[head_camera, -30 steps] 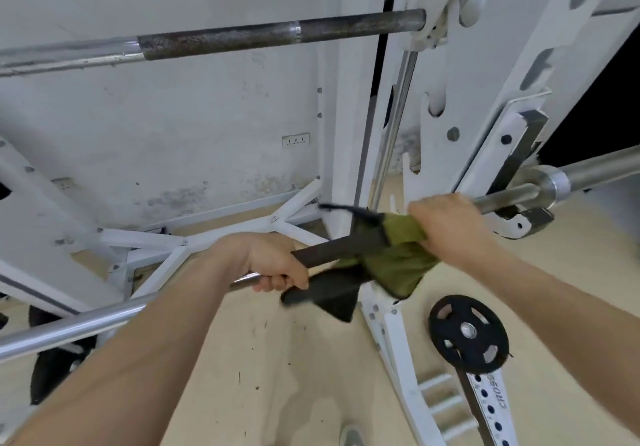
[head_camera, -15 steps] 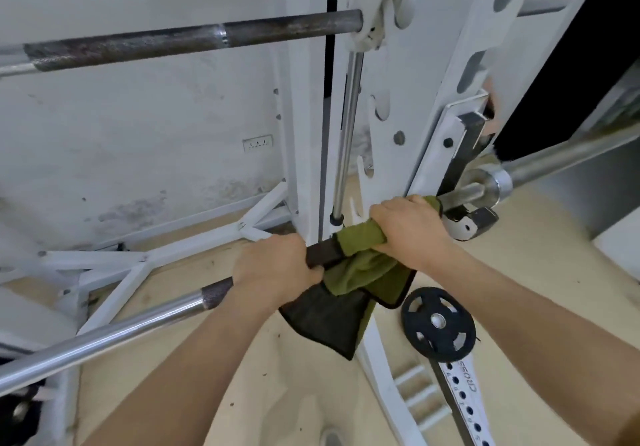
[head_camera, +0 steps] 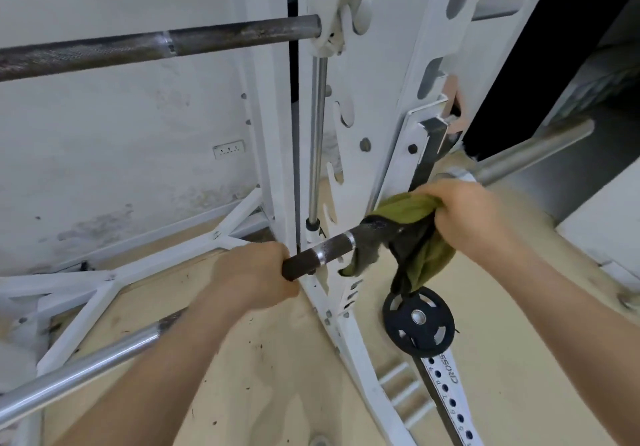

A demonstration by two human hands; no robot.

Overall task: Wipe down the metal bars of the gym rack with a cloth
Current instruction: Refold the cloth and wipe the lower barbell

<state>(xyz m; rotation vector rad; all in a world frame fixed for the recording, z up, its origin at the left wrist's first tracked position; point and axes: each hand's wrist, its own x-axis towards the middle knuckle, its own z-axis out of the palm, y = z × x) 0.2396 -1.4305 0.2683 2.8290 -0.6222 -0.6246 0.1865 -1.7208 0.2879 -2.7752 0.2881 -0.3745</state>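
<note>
The white rack upright (head_camera: 388, 99) anchors everything. Crossing in front of it, the barbell (head_camera: 322, 253) is mid-wipe. The left hand (head_camera: 256, 272) is closed around its knurled part, left of the upright; the right hand (head_camera: 467, 217) clamps the green cloth (head_camera: 408, 224) onto the bar right beside the upright. Next likely needs sliding the cloth outward along the sleeve. Below lie a pale wooden floor (head_camera: 263, 376) and a scuffed white wall (head_camera: 121, 151) behind.

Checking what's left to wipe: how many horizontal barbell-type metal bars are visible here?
2: a dark, rusty metal bar racked up high on the left, and a lower chrome barbell gripped by both hands. Others may be out of view.
</note>
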